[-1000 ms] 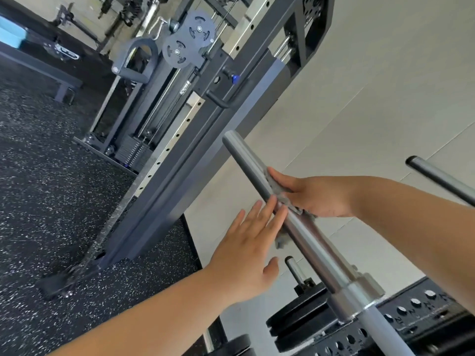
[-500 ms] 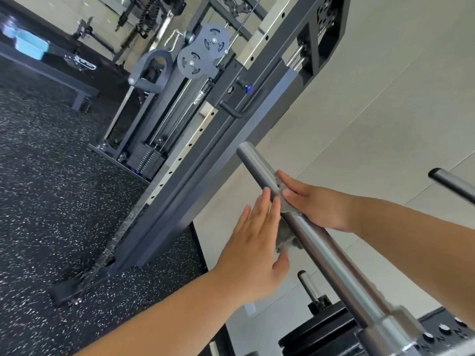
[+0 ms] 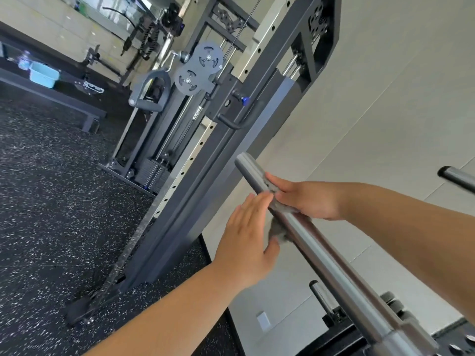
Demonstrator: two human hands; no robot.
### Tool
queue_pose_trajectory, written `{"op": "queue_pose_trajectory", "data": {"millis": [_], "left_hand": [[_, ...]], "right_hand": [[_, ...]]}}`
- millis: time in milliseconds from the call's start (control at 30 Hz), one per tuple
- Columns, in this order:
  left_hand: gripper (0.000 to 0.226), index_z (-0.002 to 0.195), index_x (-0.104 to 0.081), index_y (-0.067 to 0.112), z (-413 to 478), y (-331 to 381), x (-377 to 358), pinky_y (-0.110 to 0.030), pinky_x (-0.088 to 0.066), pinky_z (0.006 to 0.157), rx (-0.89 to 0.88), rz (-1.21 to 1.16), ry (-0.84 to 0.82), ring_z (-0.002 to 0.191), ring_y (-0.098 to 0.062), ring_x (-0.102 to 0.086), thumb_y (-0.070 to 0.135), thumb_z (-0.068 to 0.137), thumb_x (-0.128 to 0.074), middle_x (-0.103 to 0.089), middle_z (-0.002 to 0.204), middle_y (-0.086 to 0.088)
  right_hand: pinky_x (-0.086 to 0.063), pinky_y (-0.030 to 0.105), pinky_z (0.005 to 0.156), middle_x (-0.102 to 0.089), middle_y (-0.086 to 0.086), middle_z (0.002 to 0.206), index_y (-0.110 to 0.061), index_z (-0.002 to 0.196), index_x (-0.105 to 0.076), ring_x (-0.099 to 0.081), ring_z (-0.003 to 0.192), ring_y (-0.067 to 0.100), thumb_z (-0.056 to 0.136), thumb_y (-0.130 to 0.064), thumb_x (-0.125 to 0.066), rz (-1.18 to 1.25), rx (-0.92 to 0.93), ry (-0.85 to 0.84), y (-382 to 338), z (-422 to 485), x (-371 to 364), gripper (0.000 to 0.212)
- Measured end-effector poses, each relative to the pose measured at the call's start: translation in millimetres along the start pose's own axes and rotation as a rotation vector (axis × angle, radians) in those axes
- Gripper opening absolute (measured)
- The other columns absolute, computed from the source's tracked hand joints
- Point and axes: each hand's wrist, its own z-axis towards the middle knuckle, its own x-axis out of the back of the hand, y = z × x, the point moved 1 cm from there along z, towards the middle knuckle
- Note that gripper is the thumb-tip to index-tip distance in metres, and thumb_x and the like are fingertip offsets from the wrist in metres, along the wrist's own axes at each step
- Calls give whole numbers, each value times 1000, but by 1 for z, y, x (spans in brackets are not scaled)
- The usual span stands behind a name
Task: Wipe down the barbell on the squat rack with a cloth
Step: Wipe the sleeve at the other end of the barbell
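Right now my left hand [image 3: 246,237] lies flat, fingers straight, pressing the grey cloth [image 3: 279,233] against the near side of the barbell [image 3: 321,242]; my right hand [image 3: 308,199] comes over the top from the far side, fingers laid straight across the same cloth, thumb hidden behind the steel, so neither hand really clasps anything; the cloth is only sandwiched between my hands and the bar, close to the free end of the sleeve, with a loose tuft hanging below. That is the weak point, I think; if I slide toward the tip with pressure this light, the cloth could bunch, slip from under my fingers and drop to the speckled rubber floor [image 3: 51,201], picking up grit that I would then rub onto the metal; run past the end and both hands would come off into the air. The sleeve may also spin under a sideways push, so the cloth would ride round with it rather than scrub; with flat palms the underside probably gets missed; leaning hard on this overhanging end might rock the bar on its supports, which I cannot see.
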Motion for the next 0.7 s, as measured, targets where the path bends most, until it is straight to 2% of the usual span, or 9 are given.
{"op": "queue_pose_trajectory", "data": {"millis": [67, 100, 133, 200, 267, 367, 433, 600, 700], "left_hand": [[77, 161, -20, 21, -2, 0, 3, -29, -20, 126, 23, -14, 74, 155, -8, -19, 26, 94, -59, -23, 167, 9], [76, 161, -21, 22, -2, -1, 4, -26, -19, 124, 36, -23, 83, 154, -7, -20, 26, 95, -59, -23, 167, 10], [75, 161, -21, 21, -3, -2, 5, -25, -19, 124, 40, -30, 79, 154, -7, -20, 26, 95, -58, -22, 168, 10], [74, 161, -23, 19, -6, -4, 5, -30, -21, 125, 18, -27, 59, 155, -7, -18, 26, 96, -57, -18, 170, 9], [69, 157, -31, 17, -14, -4, 3, -33, -22, 125, -27, -14, 61, 156, -11, -19, 26, 94, -57, -15, 171, 5], [70, 154, -38, 16, -32, 3, -6, -43, -26, 123, -187, 57, 43, 155, -19, -23, 25, 87, -60, -14, 171, 0], [83, 161, -27, 18, -39, 11, -16, -48, -25, 124, -274, 114, -26, 159, -18, -14, 26, 85, -61, -9, 173, 2], [92, 164, -22, 21, -34, 13, -17, -51, -24, 124, -248, 139, -34, 160, -16, -9, 22, 81, -62, -9, 173, 4], [94, 165, -17, 23, -31, 9, -9, -50, -19, 126, -269, 174, -108, 160, -15, -4, 22, 83, -61, -4, 174, 4]], "right_hand": [[-40, 26, 107, -33, -1, 159, -45, 155, -9, -41, 137, 24, 108, -33, -33, -45, -3, -69, 0, -21, -2, 54], [-40, 21, 104, -31, 7, 159, -36, 157, -11, -39, 137, 25, 109, -28, -32, -80, 7, -67, 1, -23, -2, 53], [-36, 17, 107, -25, 6, 160, -36, 157, -12, -35, 142, 21, 109, -29, -32, -107, 26, -46, 2, -20, -3, 53], [-16, 28, 123, -10, -7, 166, -50, 154, -4, -13, 152, 9, 107, -40, -32, -194, 67, 25, 3, -1, -4, 55], [-3, 36, 126, -1, -8, 167, -51, 153, -1, 1, 153, 8, 105, -49, -29, -330, 112, 104, 0, 34, -2, 56], [-5, 38, 125, 2, -8, 166, -49, 155, -5, -3, 154, 14, 103, -53, -31, -452, 156, 115, -22, 80, 8, 58], [-8, 39, 124, 0, -13, 166, -51, 153, -8, -10, 153, 16, 101, -55, -35, -459, 163, 112, -30, 93, 15, 59], [-7, 45, 124, 9, -15, 165, -63, 146, -14, -7, 154, 18, 88, -66, -33, -527, 154, 58, -35, 82, 15, 61], [-12, 40, 124, 25, -15, 161, -62, 144, -27, -4, 153, 11, 98, -56, -40, -574, 137, -27, -27, 53, 17, 48]]}}
